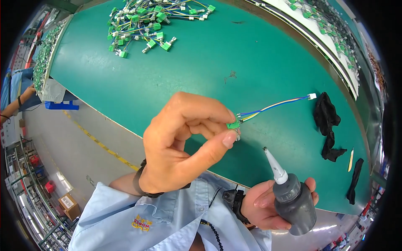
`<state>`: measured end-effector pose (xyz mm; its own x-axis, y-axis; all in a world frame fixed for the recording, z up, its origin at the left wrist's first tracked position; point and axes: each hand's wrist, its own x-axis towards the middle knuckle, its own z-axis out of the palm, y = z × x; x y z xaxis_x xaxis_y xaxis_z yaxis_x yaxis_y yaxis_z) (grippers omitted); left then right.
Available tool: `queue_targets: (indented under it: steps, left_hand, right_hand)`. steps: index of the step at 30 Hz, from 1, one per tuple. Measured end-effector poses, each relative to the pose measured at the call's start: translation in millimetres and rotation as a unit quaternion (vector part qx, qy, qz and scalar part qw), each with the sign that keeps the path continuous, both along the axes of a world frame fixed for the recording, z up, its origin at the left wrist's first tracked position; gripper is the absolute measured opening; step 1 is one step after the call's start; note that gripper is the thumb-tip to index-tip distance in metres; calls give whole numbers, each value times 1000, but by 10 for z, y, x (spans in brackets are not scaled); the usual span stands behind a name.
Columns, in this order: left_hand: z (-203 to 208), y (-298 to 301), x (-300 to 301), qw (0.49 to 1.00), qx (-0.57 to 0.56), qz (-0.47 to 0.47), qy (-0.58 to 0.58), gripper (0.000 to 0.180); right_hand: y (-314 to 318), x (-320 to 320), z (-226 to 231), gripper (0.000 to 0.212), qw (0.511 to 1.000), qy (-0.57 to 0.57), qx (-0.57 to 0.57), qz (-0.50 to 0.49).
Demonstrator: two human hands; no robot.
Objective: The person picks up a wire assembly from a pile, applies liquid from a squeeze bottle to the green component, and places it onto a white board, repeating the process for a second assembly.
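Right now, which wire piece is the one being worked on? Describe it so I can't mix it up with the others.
On the green table, look near its front edge, not at the pile of wired connectors at the far side. The left hand pinches a small green connector there. It alone is held up, its blue and yellow wires running right to a white plug.

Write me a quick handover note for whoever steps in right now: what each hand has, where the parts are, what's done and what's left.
Left hand: pinches a small green connector between thumb and fingers, raised over the green table; its blue and yellow wire lead trails right to a white plug.
Right hand: grips a dark squeeze bottle, its pale nozzle pointing up toward the connector, not touching it.
Pile of similar wired connectors lies at the table's far side.
Done: connector picked up, bottle in hand.
Left: nozzle has not yet reached the connector.
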<state>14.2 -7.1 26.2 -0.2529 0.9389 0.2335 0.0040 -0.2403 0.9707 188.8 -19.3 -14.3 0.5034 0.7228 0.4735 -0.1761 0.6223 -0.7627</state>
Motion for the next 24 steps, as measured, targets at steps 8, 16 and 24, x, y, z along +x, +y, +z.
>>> queue_targets:
  steps: [8, 16, 24]
  left_hand:
    - [-83, 27, -74, 977, 127, -22, 172, 31]
    - [94, 14, -38, 954, -129, -62, -264, 24]
    - [46, 82, -100, 895, -187, -92, -395, 28]
  right_hand:
    - [-8, 38, -37, 66, 1000, 3, 5, 5]
    - [0, 45, -54, 65, 1000, -6, -2, -2]
    - [10, 51, -59, 64, 1000, -13, -4, -13]
